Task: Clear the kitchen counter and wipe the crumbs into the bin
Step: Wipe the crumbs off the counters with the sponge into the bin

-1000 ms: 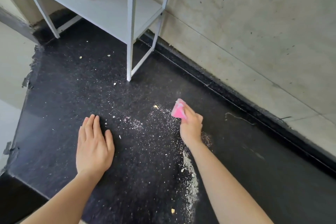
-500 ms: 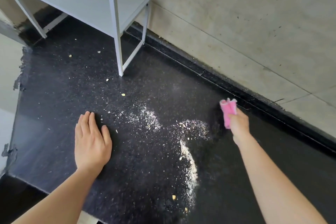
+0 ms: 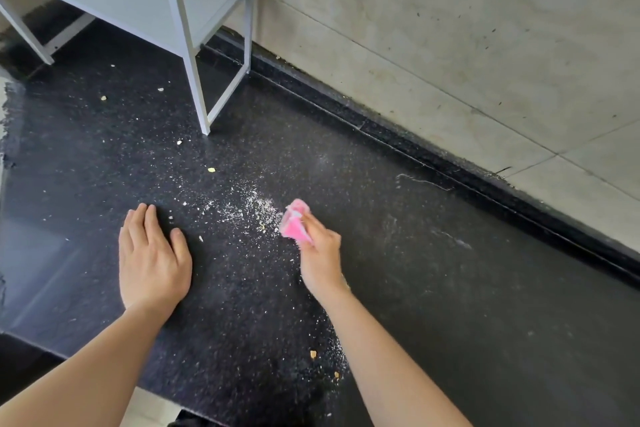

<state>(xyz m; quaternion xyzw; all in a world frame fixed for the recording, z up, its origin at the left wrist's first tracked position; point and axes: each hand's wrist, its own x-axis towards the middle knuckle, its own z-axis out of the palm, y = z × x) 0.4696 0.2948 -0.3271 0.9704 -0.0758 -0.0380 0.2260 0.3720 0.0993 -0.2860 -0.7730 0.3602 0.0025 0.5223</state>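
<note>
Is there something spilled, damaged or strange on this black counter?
Yes. Pale crumbs lie scattered over the black counter, thickest just left of the pink cloth held in the right hand. A few larger bits lie near the white rack. The counter's left edge looks chipped and ragged.

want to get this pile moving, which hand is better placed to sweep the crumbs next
Right. The right hand already grips the pink cloth right beside the crumbs. The left hand lies flat on the counter, empty.
</note>
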